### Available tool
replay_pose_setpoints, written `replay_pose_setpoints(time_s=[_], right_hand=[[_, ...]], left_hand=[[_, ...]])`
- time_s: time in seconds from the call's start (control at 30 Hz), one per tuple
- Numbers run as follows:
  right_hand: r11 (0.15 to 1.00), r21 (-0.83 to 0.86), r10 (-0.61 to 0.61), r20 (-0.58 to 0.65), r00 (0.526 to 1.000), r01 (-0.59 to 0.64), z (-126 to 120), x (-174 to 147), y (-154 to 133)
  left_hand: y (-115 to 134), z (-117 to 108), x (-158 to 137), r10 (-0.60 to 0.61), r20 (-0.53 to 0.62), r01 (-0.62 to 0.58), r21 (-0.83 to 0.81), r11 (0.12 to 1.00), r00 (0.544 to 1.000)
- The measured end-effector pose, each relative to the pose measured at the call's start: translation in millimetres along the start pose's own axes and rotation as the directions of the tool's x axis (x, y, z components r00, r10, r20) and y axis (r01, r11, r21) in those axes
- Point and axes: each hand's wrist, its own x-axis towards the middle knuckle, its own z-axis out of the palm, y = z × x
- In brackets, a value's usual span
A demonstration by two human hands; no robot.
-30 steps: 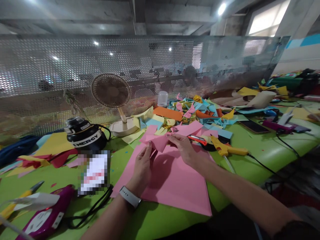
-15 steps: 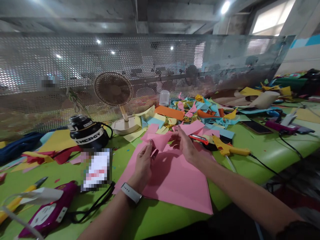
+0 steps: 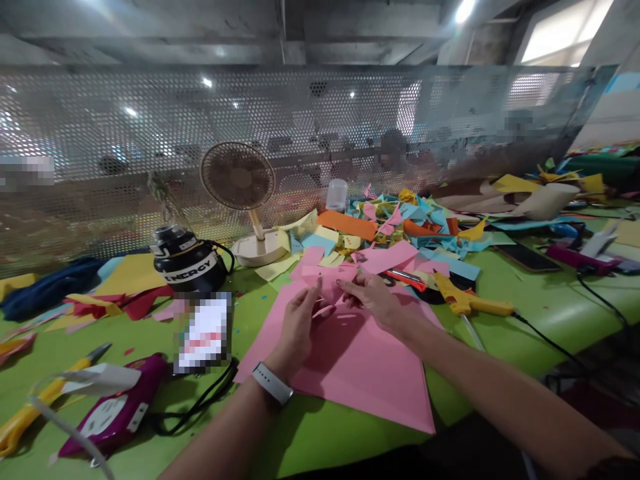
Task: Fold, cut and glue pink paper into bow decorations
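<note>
Between my hands is a small piece of pink paper point(image 3: 330, 281), folded or bent, raised above the larger pink sheets point(image 3: 365, 373). My left hand point(image 3: 299, 317) pinches its left side, thumb up, with a pale watch strap on the wrist. My right hand point(image 3: 373, 300) has its fingers closed at the paper's right edge; its curled fingers partly hide the grip. Just beyond the right hand lies a red utility knife point(image 3: 407, 280). A yellow glue gun point(image 3: 470, 300) rests to the right of it.
A desk fan point(image 3: 240, 177), a black bottle point(image 3: 193, 263) and coloured paper scraps point(image 3: 400, 223) stand along the mesh partition point(image 3: 310, 113). At left are a purple power strip point(image 3: 120, 407) and another yellow glue gun point(image 3: 45, 403). A phone point(image 3: 527, 258) lies at right.
My right hand has come down and closed its fingers onto the small pink paper's right edge. The left hand keeps its hold. The whole view has shifted slightly.
</note>
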Motion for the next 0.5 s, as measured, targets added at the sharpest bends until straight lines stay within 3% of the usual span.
replay_pose_setpoints(time_s=[0.17,0.5], right_hand=[[1.000,-0.013,-0.015,0.033,0.999,0.015,-0.9,0.3,-0.5],[1.000,-0.004,-0.005,0.038,0.999,0.005,0.9,-4.8,-6.2]], left_hand=[[-0.3,0.5,-2.1,-0.083,0.103,0.067,0.150,0.986,0.991],[2.6,2.6,-5.0,-0.073,0.144,0.044,0.192,0.980,0.987]])
